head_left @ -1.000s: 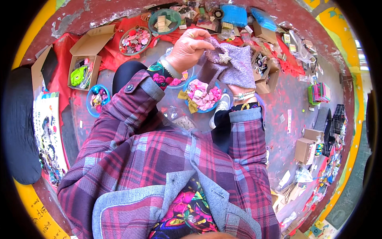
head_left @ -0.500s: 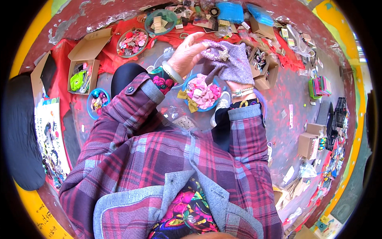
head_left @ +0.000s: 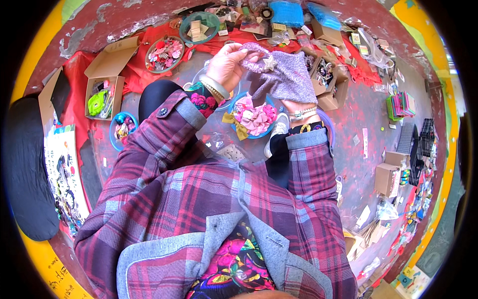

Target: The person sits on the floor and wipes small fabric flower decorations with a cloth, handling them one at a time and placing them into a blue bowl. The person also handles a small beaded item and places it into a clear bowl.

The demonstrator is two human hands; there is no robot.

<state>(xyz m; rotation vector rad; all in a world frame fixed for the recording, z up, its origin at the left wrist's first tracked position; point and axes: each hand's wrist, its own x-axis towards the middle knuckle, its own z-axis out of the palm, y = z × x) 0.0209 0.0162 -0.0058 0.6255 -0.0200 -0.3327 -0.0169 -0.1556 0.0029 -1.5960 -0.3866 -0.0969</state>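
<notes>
My left hand (head_left: 225, 69) pinches the rolled edge of a fuzzy purple knitted hat (head_left: 293, 74) between thumb and fingers. A pale star-shaped ornament (head_left: 269, 62) sits on the hat's front, close to those fingers. On the other side, my right hand (head_left: 298, 107) is at the hat's lower right; the fabric covers its fingers, and only skin near the beaded bracelets shows. Below the hat, pink fabric flowers (head_left: 256, 117) and an olive bow (head_left: 235, 125) lie in a blue basin (head_left: 233, 105).
An open cardboard box (head_left: 105, 94) with a green item stands at left, near a small blue basin (head_left: 115, 141). Farther off are a tray of red and pink flowers (head_left: 165, 54) and a teal basin (head_left: 185, 26). At right stand open boxes (head_left: 332, 95) and a green basket (head_left: 393, 108).
My left hand has shifted a little left and down, its fingers curling in more. The hat's edge and star ornament have moved left with it. My right wrist stays about where it was.
</notes>
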